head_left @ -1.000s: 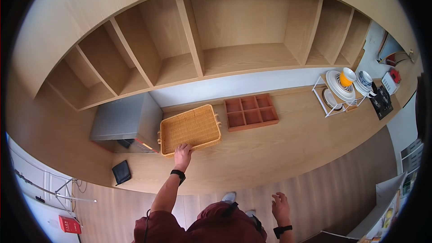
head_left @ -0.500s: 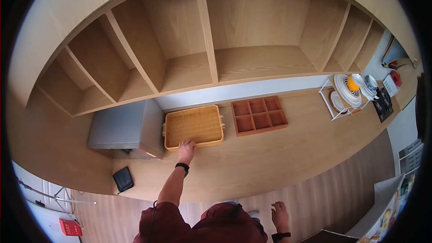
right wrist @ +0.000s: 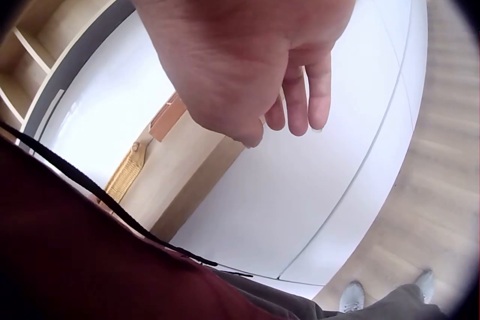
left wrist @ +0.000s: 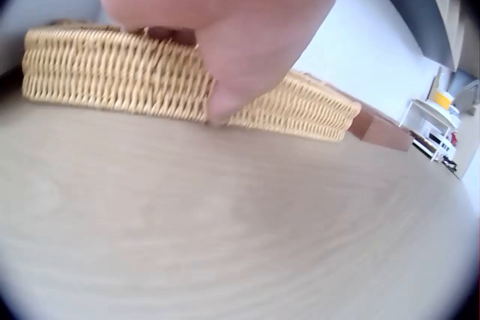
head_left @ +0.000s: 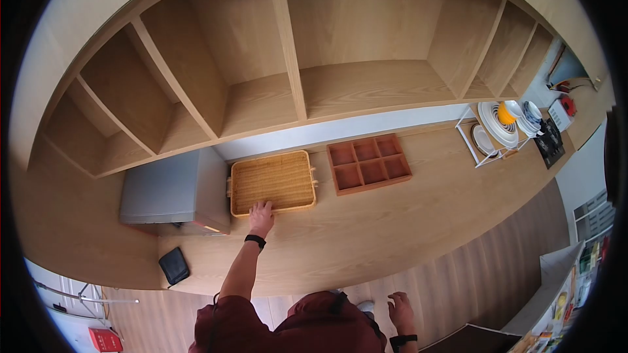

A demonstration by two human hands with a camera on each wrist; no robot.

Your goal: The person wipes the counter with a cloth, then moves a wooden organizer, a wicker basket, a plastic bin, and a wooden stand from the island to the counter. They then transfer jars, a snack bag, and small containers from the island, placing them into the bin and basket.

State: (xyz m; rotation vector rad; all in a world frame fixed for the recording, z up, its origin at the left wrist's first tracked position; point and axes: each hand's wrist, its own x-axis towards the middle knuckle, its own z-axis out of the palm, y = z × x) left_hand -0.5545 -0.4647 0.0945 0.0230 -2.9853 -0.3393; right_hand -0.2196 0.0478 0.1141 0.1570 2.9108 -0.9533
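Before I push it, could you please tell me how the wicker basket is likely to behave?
The wicker basket probably slides flat rather than tipping, being low and broad. Its woven walls suggest lightness. Pushed off-centre, where the left hand grips, it may swivel.

Left-wrist view: left hand (left wrist: 236, 24) cut off at top, hiding part of basket (left wrist: 112, 72).

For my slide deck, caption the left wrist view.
The left hand grips a wicker basket by its near side on a wooden counter, a reddish-brown tray beyond.
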